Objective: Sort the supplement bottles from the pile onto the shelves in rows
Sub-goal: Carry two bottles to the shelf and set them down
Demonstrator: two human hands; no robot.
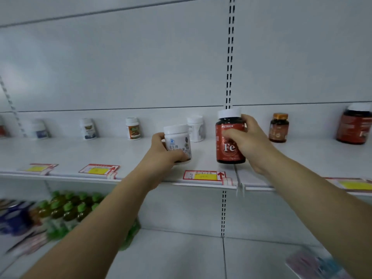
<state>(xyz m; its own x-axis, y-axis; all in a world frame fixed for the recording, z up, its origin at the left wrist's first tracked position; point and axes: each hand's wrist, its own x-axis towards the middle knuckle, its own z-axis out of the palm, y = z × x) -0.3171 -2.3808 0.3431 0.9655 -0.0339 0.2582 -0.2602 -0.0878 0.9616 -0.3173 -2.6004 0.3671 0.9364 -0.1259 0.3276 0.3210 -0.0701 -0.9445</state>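
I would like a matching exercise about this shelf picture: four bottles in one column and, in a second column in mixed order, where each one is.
Column A
1. red "Fe" bottle
2. white bottle with blue logo
3. green-capped bottles
4. amber bottle with orange cap

Column B
a. on the lower shelf, at the left
b. held in the left hand
c. standing free at the back of the upper shelf
d. held in the right hand

Pairs: 1-d, 2-b, 3-a, 4-c.
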